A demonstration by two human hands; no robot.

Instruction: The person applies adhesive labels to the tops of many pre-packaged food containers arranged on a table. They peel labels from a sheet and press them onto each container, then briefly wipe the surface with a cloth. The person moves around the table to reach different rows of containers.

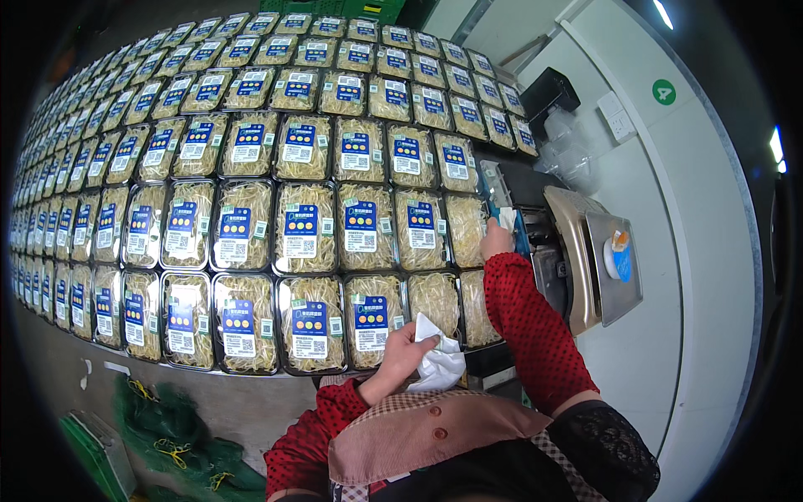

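Observation:
My left hand (395,359) pinches a crumpled white sheet (442,361), cloth or paper, with the thumb on top. It is over the front edge of a bean sprout tray without a large label (433,295). At the blue edge of a dark machine, my right hand (497,241) reaches out. A small white piece (507,218) shows at its fingers, but the grip is unclear. Beside that hand lies another sprout tray (465,235) with no large label; a third (478,301) is partly behind my right sleeve. Labelled sprout trays (308,326) stand in rows on the left.
On the right stands a weighing scale (611,301) with a tape roll (618,259) on its metal pan. Clear plastic (568,150) and a black box (550,94) sit by the white wall (652,163). Green netting (169,427) and a green crate (97,455) are on the floor.

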